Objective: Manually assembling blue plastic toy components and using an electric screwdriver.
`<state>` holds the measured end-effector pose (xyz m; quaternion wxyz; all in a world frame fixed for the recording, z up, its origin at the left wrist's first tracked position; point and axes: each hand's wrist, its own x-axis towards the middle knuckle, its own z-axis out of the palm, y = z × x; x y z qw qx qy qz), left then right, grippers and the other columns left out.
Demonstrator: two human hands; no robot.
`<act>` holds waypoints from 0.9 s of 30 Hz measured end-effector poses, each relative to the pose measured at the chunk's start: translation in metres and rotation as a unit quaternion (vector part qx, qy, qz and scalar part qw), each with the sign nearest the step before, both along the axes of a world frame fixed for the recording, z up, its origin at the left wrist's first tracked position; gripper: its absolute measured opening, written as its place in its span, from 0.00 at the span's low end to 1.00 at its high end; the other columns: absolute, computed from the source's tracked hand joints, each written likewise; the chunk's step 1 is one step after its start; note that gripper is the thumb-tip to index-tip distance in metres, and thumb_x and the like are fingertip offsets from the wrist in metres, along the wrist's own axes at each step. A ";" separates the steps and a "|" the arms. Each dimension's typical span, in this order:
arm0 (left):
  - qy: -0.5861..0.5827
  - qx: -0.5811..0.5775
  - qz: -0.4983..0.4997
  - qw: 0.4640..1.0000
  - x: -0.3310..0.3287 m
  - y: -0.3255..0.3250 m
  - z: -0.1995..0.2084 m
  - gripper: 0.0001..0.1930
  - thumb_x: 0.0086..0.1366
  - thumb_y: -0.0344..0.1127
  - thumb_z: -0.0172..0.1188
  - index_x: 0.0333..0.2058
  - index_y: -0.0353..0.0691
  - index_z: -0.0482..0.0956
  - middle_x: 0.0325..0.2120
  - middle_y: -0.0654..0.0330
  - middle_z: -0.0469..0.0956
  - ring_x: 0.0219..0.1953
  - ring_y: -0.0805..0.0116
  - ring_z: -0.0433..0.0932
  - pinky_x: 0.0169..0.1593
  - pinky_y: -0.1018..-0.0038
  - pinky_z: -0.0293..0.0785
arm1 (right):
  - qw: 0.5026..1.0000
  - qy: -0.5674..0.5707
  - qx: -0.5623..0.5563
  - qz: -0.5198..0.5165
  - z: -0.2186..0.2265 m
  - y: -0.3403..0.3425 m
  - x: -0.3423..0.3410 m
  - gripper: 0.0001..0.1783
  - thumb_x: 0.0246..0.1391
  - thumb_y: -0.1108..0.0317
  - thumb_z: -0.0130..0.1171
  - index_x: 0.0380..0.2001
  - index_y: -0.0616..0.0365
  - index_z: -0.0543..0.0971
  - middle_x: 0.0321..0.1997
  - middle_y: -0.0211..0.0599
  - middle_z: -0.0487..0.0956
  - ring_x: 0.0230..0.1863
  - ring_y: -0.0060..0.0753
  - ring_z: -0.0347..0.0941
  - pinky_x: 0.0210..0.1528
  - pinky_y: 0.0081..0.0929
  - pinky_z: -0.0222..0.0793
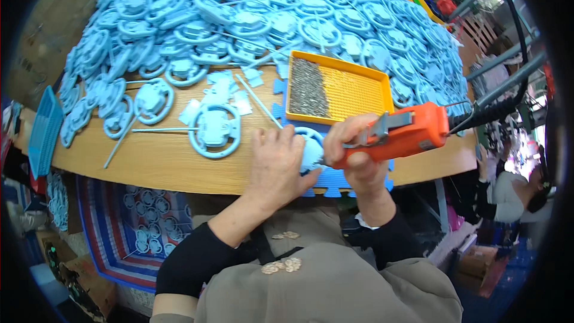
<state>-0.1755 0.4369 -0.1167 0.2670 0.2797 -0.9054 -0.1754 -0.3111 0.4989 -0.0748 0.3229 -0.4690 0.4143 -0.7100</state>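
Note:
My right hand (362, 152) is wrapped round an orange electric screwdriver (406, 131), whose tip end points left at a light-blue plastic steering wheel (310, 153). That wheel lies on a blue foam mat (335, 183) at the table's near edge, partly covered by both hands. My left hand (277, 164) rests with fingers stretched over the wheel's left side, pressing it on the mat. The screwdriver's bit is hidden, so contact with a screw cannot be made out. Behind the mat, a yellow tray (387, 91) holds many small grey screws (308, 88) at its left.
A large heap of light-blue wheels (251, 21) covers the table's back. Another wheel with a rod (214, 131) lies left of my hand, near loose blue pieces (222, 87). Blue baskets (45, 134) stand at the left edge. A striped bag (110, 233) with wheels sits below.

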 end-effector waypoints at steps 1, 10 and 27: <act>-0.016 0.002 0.002 1.000 0.001 -0.001 0.002 0.28 0.40 0.48 0.72 0.35 0.36 0.72 0.41 0.51 0.72 0.43 0.53 0.70 0.50 0.57 0.60 | 0.999 -0.014 0.023 0.029 0.004 0.000 -0.002 0.26 0.49 0.47 0.68 0.35 0.57 0.70 0.20 0.34 0.70 0.21 0.29 0.67 0.22 0.26 0.64; -0.189 -0.069 0.264 0.944 0.175 0.020 0.067 0.34 0.38 0.43 0.72 0.45 0.36 0.72 0.46 0.47 0.67 0.50 0.48 0.66 0.55 0.51 0.55 | 0.995 -0.002 -0.094 0.034 0.035 -0.004 -0.058 0.29 0.54 0.38 0.57 0.36 0.54 0.67 0.22 0.26 0.67 0.20 0.20 0.62 0.26 0.21 0.60; -0.238 0.008 0.096 0.967 0.163 -0.014 0.037 0.38 0.41 0.47 0.71 0.54 0.45 0.72 0.48 0.50 0.66 0.54 0.49 0.65 0.60 0.39 0.48 | 0.996 -0.002 -0.077 -0.049 0.016 -0.035 -0.089 0.28 0.52 0.43 0.63 0.38 0.57 0.69 0.23 0.30 0.69 0.24 0.24 0.66 0.28 0.23 0.62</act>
